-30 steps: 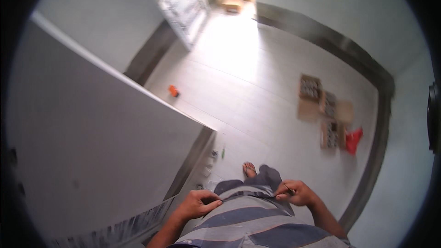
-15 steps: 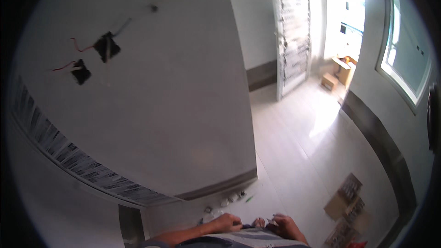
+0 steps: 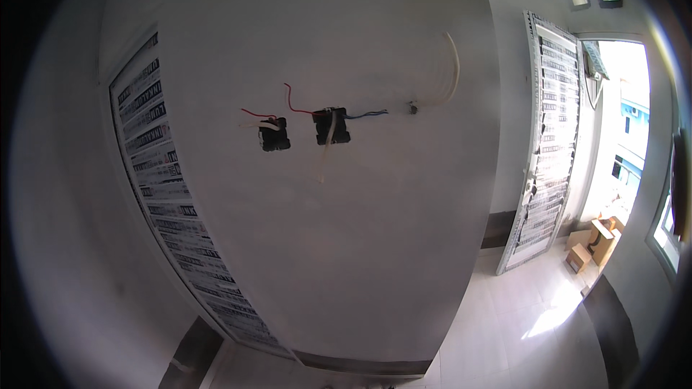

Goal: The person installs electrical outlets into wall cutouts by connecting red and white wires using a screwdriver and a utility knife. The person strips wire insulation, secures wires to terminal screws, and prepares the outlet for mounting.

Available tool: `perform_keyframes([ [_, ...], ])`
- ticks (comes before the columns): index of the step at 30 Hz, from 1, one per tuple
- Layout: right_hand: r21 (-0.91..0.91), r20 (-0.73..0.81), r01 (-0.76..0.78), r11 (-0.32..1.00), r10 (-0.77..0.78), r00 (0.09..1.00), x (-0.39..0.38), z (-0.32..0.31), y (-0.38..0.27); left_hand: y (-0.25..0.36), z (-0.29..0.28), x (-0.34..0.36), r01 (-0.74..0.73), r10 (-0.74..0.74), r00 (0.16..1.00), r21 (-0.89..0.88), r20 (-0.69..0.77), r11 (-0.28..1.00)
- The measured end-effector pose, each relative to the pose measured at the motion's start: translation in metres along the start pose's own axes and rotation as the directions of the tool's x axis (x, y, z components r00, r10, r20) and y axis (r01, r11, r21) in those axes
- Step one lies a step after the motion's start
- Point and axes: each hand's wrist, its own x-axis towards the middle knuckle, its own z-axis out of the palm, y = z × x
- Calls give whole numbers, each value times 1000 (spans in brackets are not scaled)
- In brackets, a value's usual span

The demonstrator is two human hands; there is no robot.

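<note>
Neither of my hands shows at this moment. Ahead stands a pale wall with two black wall boxes set into it. Out of the left wall box come a red wire and a whitish one. The right wall box has a red wire, a twisted blue pair and a pale cable hanging down. Further right, a white cable curves up from near a small dark hole.
A door wrapped in printed film is at the left. Another wrapped door stands ajar at the right, by a bright doorway. Cardboard boxes sit on the tiled floor there. A window is at the far right.
The view has swung up and left toward the wall boxes. Both hands, the small items on the floor and the cardboard pieces at lower right have left the picture.
</note>
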Motion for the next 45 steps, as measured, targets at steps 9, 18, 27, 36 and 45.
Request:
perform_keyframes([
  [9, -101, 64, 352, 930, -347, 936, 50, 80, 52, 14, -170, 50, -176, 146, 951, -88, -274, 980],
  [18, -87, 100, 336, 938, -327, 940, 26, 182, -116, 284, -444, 0, -731, 625, 222, 297, -749, 615],
  [27, 53, 96, 467, 883, -470, 877, 47, 260, -76, 338, -498, -9, -247, 702, 484, 688, -522, 682],
  [36, -112, 79, 720, 685, -716, 694, -45, 280, -264, 302, -459, 8, -712, 586, 110, 348, -803, 610],
  [45, -219, 247, 953, 209, -933, 261, -191, 336, -462, 319, -447, -9, -740, 430, 551, -180, -715, 648],
])
